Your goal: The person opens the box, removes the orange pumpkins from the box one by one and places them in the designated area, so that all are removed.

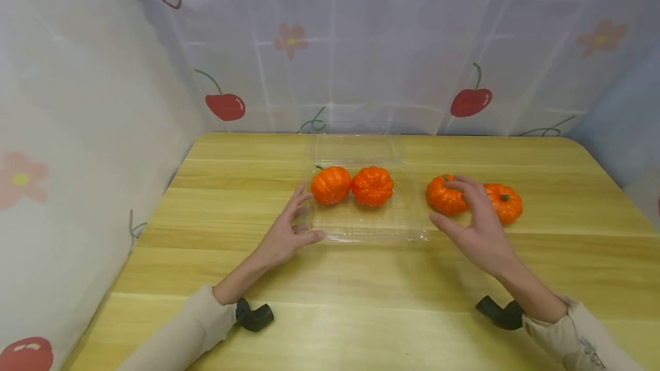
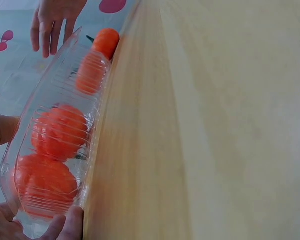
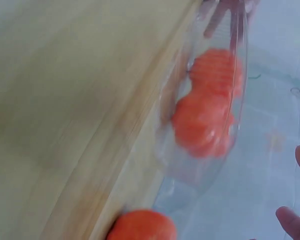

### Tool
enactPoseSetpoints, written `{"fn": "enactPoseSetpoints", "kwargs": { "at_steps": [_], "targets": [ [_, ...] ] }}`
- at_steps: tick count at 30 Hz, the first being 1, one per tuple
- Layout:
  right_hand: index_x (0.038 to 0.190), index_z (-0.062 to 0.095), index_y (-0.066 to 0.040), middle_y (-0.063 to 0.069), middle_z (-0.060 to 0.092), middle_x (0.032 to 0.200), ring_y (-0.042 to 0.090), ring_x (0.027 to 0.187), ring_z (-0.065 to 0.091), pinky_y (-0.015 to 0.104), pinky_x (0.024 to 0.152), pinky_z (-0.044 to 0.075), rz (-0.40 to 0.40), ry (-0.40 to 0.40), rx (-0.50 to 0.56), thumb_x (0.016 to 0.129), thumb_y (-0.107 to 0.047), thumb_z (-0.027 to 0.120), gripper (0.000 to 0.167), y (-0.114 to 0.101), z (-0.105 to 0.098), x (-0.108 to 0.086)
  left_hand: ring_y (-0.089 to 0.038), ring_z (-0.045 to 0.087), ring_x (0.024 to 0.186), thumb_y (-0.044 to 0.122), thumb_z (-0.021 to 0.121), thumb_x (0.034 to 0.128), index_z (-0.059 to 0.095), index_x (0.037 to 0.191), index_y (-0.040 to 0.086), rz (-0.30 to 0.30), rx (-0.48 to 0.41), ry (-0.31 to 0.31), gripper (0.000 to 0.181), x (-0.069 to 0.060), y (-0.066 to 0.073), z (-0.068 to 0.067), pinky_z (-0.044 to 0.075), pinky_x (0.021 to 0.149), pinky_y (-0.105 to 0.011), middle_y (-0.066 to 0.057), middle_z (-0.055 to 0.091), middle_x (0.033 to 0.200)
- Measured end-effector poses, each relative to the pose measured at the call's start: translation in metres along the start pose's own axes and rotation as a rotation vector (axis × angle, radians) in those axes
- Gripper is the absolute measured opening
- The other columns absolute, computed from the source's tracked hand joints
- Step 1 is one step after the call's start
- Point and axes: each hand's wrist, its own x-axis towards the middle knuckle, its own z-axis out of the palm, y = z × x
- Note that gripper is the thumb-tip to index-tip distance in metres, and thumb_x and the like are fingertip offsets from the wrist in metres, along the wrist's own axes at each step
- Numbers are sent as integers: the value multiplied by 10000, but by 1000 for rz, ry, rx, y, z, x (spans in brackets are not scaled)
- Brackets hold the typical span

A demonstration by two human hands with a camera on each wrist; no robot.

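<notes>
A clear plastic box (image 1: 368, 237) sits on the table. In its back part, side by side, lie an orange pumpkin (image 1: 330, 186) with its stem to the upper left and a second pumpkin (image 1: 373, 186). My left hand (image 1: 281, 237) rests at the box's left front corner, thumb at the front edge and fingers along the left side. Right of the box are two more pumpkins, one nearer the box (image 1: 444, 199) and one farther right (image 1: 505, 205). Over these hovers my right hand (image 1: 484, 236), fingers spread and loosely bent, holding nothing; it partly hides both.
The box's clear lid (image 1: 356, 146) is folded back toward the curtain (image 1: 361, 62) behind the table. Wooden tabletop (image 1: 350, 308) extends in front of the box. A black wrist mount sticks out at each sleeve, the left one (image 1: 255, 316) low over the table.
</notes>
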Motion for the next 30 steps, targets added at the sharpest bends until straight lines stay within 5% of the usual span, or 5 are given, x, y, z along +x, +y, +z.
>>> {"fn": "enactPoseSetpoints", "kwargs": {
  "at_steps": [10, 16, 22, 30],
  "targets": [
    [1424, 409, -1, 170, 344, 1479, 366, 1374, 315, 568, 1122, 279, 22, -132, 114, 906, -143, 714, 618, -14, 42, 33, -334, 313, 1411, 164, 777, 854, 237, 1570, 211, -5, 7, -1, 898, 1, -1, 1, 423, 1049, -494, 111, 43, 1640],
    [1469, 350, -20, 182, 267, 1531, 341, 1387, 278, 586, 1090, 310, 68, -202, 81, 897, -199, 721, 705, -12, 67, 59, -330, 313, 1411, 170, 778, 852, 303, 1542, 162, 4, 14, 6, 837, 0, -3, -1, 425, 1049, -492, 105, 20, 1646],
    [1522, 293, -84, 190, 211, 1565, 378, 1379, 278, 604, 1074, 313, 142, -226, 83, 903, -233, 707, 759, -7, 78, 74, -330, 301, 1417, 159, 778, 850, 319, 1533, 150, 12, 16, 5, 823, 0, -4, 0, 414, 1057, -497, 89, 12, 1648],
    [1454, 399, -7, 233, 397, 1405, 367, 1240, 422, 524, 1047, 371, 158, -208, 31, 897, -211, 712, 670, -2, 86, 76, -315, 309, 1414, 170, 785, 843, 341, 1519, 157, 6, 24, 15, 809, 0, -4, 1, 420, 1056, -478, 79, 12, 1651]
  ]
}}
